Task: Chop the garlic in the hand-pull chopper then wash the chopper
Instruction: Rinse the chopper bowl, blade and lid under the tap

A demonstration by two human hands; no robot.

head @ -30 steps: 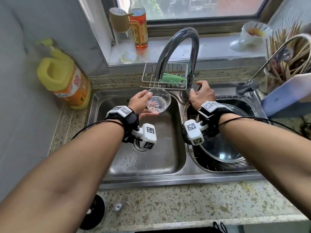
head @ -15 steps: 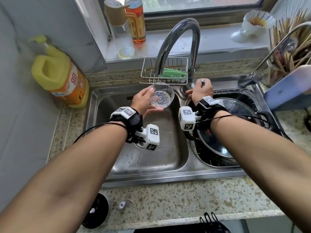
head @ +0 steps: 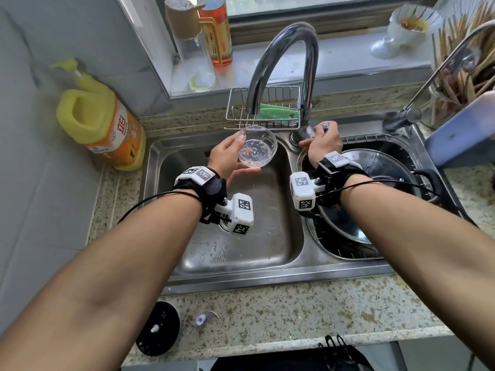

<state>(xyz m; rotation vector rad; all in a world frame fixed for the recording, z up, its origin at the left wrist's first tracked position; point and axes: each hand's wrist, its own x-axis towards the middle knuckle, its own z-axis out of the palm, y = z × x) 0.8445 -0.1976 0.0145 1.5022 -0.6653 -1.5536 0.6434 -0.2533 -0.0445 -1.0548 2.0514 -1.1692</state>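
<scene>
Right hand (head: 322, 144) rolled leftward on faucet handle (head: 308, 133).

Left hand (head: 227, 159) cupped, fingers curled; right hand (head: 322, 141) clenched

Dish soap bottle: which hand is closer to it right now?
Left. The left hand holds the chopper bowl over the left basin, right of the dish soap bottle; the right hand is farther, gripping the faucet handle.

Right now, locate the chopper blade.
In the head view the blade lies on the counter in front of the left sink basin, just right of the black chopper lid.
</scene>
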